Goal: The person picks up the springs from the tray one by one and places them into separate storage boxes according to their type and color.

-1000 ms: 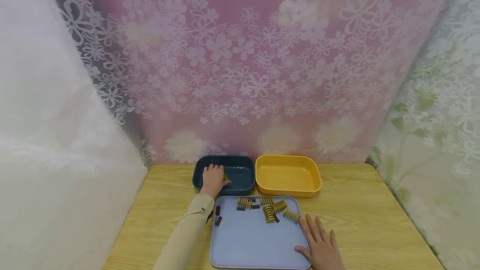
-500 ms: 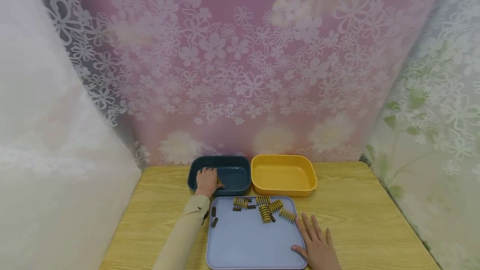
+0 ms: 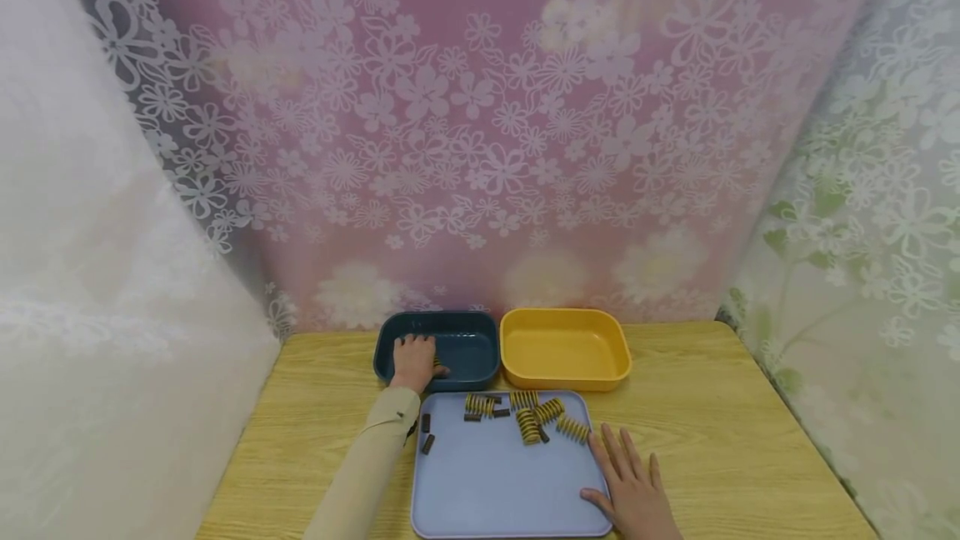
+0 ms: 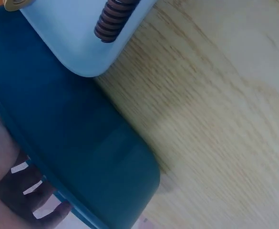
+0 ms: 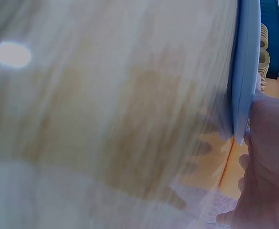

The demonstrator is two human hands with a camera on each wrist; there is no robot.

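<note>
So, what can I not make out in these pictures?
Head: most of a yellow spring, hidden by the left hand.
Left wrist: the inside of the blue tub, hidden by its wall.
Left wrist: one dark spring, cut by the top edge.
Right wrist: part of the right hand, beyond the right edge.

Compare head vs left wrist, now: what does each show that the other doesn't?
Head only: the right hand, fingers spread at the right edge of the tray; the pale sleeve; a yellow spring by the thumb of the left hand.

Left wrist only: a broad expanse of the outer wall of the blue bin; a close-up of the coils of one dark spring.

Both: left hand, blue bin, tray, dark spring and wood-grain table.
</note>
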